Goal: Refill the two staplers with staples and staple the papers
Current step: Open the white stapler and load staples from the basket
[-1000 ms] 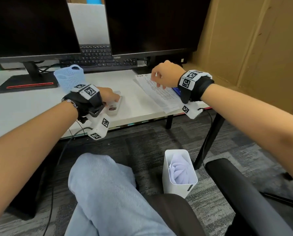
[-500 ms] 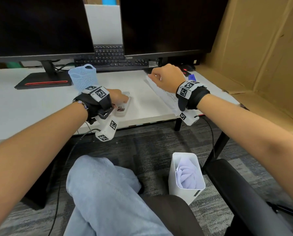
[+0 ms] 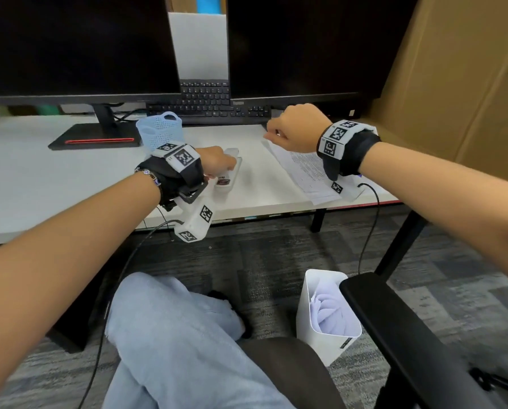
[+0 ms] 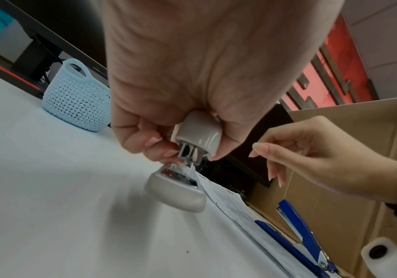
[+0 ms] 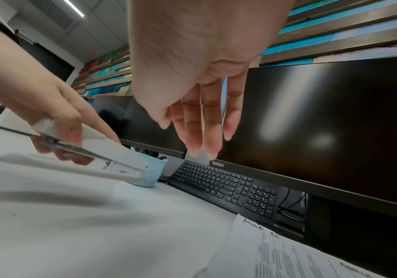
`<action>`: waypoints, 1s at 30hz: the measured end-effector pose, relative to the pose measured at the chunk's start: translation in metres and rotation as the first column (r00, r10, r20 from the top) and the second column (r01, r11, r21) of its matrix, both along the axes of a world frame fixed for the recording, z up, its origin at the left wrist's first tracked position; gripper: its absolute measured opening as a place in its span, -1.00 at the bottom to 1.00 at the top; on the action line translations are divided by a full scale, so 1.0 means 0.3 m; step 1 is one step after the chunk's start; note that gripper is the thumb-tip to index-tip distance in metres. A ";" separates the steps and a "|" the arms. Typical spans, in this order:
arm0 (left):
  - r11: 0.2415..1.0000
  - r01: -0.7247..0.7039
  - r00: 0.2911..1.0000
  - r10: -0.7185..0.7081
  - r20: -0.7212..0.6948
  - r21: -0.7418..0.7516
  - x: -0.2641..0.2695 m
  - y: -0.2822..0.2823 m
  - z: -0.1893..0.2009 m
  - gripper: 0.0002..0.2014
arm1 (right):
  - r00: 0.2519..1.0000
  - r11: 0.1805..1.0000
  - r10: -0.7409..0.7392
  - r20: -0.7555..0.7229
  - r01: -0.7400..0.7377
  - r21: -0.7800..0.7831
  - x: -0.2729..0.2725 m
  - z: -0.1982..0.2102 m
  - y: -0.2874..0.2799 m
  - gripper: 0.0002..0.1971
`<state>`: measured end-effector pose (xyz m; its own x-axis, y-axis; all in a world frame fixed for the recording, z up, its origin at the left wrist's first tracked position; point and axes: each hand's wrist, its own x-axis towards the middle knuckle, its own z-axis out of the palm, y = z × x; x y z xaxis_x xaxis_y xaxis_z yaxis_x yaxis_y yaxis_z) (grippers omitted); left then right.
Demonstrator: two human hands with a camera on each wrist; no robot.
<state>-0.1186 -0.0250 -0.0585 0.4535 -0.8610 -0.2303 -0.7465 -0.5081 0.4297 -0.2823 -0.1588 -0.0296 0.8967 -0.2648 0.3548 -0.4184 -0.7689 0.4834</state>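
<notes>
A white stapler [image 3: 228, 172] lies on the white desk [image 3: 55, 178] near its front edge. My left hand [image 3: 217, 162] grips its upper arm, raised off the base [image 4: 176, 191] in the left wrist view [image 4: 198, 135]. My right hand [image 3: 291, 128] hovers over the far left corner of the printed papers [image 3: 300, 169], fingers [image 5: 207, 131] hanging relaxed and holding nothing. A blue stapler [image 4: 295, 238] lies flipped open at the papers' right side; my right wrist hides it in the head view.
A light blue perforated basket [image 3: 159, 129] stands behind my left hand. A black keyboard [image 3: 208, 106] and two dark monitors [image 3: 78, 42] line the back. Cardboard [image 3: 453, 84] rises on the right. Below the desk are a white bin [image 3: 326, 317] and a chair armrest [image 3: 394, 329].
My right hand has drifted from the middle of the papers' top toward their far left corner. My left hand has kept its hold on the white stapler.
</notes>
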 end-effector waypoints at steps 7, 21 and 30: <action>0.999 0.002 0.999 -0.004 -0.037 -0.045 -0.021 0.005 0.017 -0.58 | 0.994 0.996 -0.020 -0.108 0.011 -0.087 -0.022 -0.007 -0.013 -0.57; 0.995 0.047 0.997 -0.053 -0.064 -0.091 -0.068 -0.026 0.011 -0.59 | 0.960 1.000 0.007 -0.280 -0.012 -0.016 0.090 -0.045 -0.035 -0.53; 0.988 0.093 0.993 -0.101 -0.060 -0.122 -0.062 -0.042 0.024 -0.60 | 0.987 0.857 -0.064 -0.147 0.130 0.499 0.141 -0.065 -0.039 -0.46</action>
